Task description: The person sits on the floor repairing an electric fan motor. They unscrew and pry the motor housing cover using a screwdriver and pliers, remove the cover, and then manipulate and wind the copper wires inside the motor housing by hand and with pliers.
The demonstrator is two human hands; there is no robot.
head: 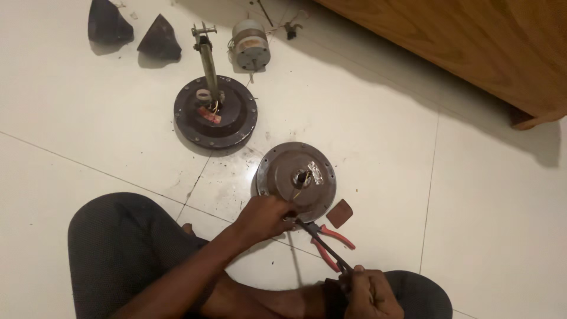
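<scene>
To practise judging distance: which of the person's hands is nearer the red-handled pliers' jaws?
Left. The left hand sits at the round metal cover's edge, right beside the red-handled pliers jaws. The right hand is lower, beyond the handle ends, gripping a thin dark tool.

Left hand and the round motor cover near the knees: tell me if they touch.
Touching. The head view shows the left hand gripping the near rim of the round motor cover, with no gap between them.
</scene>
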